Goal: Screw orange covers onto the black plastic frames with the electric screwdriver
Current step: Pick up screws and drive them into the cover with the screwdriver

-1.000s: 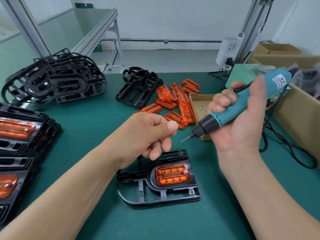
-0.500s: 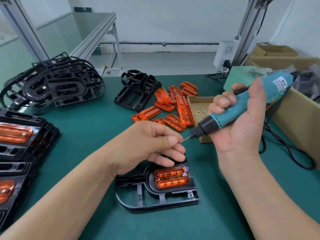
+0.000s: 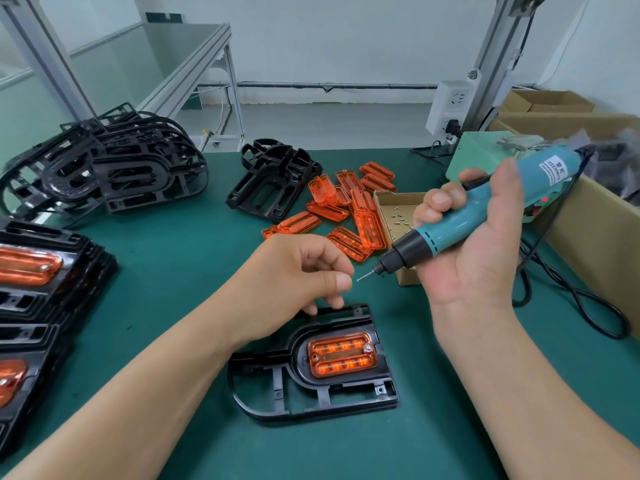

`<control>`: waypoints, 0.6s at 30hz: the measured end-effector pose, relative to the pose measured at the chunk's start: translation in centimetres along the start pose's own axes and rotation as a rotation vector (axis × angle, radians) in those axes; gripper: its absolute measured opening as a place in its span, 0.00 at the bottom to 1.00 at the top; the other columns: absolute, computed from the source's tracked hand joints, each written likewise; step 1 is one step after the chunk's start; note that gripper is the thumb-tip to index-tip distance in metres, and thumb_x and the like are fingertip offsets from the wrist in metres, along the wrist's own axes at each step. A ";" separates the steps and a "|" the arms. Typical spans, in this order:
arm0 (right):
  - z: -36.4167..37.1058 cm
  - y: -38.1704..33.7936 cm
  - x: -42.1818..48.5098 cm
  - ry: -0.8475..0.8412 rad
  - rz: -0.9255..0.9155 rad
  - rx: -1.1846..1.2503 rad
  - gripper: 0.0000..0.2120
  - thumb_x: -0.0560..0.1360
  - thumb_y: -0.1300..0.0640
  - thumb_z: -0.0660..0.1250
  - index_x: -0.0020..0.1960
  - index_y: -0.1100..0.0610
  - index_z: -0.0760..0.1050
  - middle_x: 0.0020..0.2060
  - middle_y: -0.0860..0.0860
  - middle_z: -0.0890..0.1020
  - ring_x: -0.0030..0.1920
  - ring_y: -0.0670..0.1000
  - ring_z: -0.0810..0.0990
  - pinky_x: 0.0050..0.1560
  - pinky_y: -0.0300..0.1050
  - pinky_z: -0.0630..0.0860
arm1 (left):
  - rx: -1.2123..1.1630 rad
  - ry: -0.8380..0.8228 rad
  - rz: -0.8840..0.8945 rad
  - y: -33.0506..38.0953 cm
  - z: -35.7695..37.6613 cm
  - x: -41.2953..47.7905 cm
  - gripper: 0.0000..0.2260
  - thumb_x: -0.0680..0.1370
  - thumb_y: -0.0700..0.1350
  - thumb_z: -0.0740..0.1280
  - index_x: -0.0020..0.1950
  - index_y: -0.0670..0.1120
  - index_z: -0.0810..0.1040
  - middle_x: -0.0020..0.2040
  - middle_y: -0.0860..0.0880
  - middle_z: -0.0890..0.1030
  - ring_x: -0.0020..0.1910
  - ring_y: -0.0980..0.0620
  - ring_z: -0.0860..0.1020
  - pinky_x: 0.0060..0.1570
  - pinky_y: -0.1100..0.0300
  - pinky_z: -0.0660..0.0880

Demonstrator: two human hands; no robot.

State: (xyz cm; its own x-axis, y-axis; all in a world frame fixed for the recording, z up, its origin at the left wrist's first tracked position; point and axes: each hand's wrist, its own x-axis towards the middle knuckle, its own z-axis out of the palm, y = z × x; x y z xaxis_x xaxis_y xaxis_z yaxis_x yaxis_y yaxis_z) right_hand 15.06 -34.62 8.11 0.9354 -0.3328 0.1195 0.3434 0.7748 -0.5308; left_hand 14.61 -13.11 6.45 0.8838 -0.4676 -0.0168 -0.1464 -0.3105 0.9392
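Stack of black plastic frames with orange covers fitted (image 3: pixel 31 271), 9 o'clock, cut off by the edge; count not readable: finished units, by the look.
Heap of bare black frames (image 3: pixel 114 168), 10 o'clock, tangled, on the green worktop (image 3: pixel 173 265).
Smaller pile of bare frames (image 3: pixel 273 181), 12 o'clock.
Left hand (image 3: pixel 298 275), centre, fingers curled, thumb tip against forefinger, just beside the bit tip; screw in the pinch, if any, too small to make out.
Black plastic frame in work (image 3: pixel 346 384), 6 o'clock, lying flat, orange translucent cover (image 3: pixel 341 355) seated in its recess. Silver screw (image 3: pixel 367 348) at the cover's 3 o'clock end; hole (image 3: pixel 314 357) at its 9 o'clock end apparently empty. Judged half done: one screw left here.
Loose orange covers (image 3: pixel 346 209), 1 o'clock: more units to go.
Open cardboard box of small screws (image 3: pixel 398 209), partly hidden behind the tool.
Teal electric screwdriver (image 3: pixel 450 226), 2 o'clock, bit pointing to 8 o'clock, barrel wrapped by the right hand (image 3: pixel 478 258), fingers closed round it.
Black cable (image 3: pixel 588 306), 3 o'clock, far end out of view.
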 end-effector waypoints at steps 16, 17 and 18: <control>-0.3 1.0 0.2 0.049 0.026 -0.073 0.13 0.83 0.46 0.69 0.49 0.55 0.75 0.34 0.50 0.73 0.35 0.49 0.76 0.38 0.41 0.76 | 0.008 -0.016 0.050 -0.9 0.0 0.5 0.08 0.76 0.48 0.79 0.50 0.55 0.83 0.45 0.51 0.87 0.46 0.53 0.86 0.49 0.64 0.79; -0.3 1.1 0.2 0.046 0.027 -0.080 0.13 0.83 0.46 0.69 0.49 0.55 0.75 0.34 0.50 0.73 0.35 0.49 0.76 0.37 0.41 0.76 | 0.006 -0.017 0.052 -0.9 0.0 0.6 0.08 0.76 0.48 0.79 0.50 0.55 0.83 0.45 0.51 0.87 0.46 0.53 0.86 0.50 0.64 0.79; -0.3 1.1 0.2 0.042 0.027 -0.085 0.13 0.83 0.46 0.69 0.49 0.55 0.75 0.34 0.50 0.73 0.35 0.49 0.76 0.37 0.41 0.76 | 0.003 -0.016 0.054 -1.0 0.0 0.6 0.08 0.76 0.47 0.79 0.50 0.55 0.83 0.45 0.51 0.87 0.46 0.53 0.86 0.50 0.64 0.79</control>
State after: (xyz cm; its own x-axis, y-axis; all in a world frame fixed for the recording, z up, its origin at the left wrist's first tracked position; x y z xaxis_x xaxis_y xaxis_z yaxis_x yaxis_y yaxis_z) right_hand 15.60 -33.97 7.29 0.9393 -0.3361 0.0695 0.3079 0.7358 -0.6032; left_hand 15.25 -13.08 5.54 0.8671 -0.4973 0.0282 -0.1952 -0.2873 0.9378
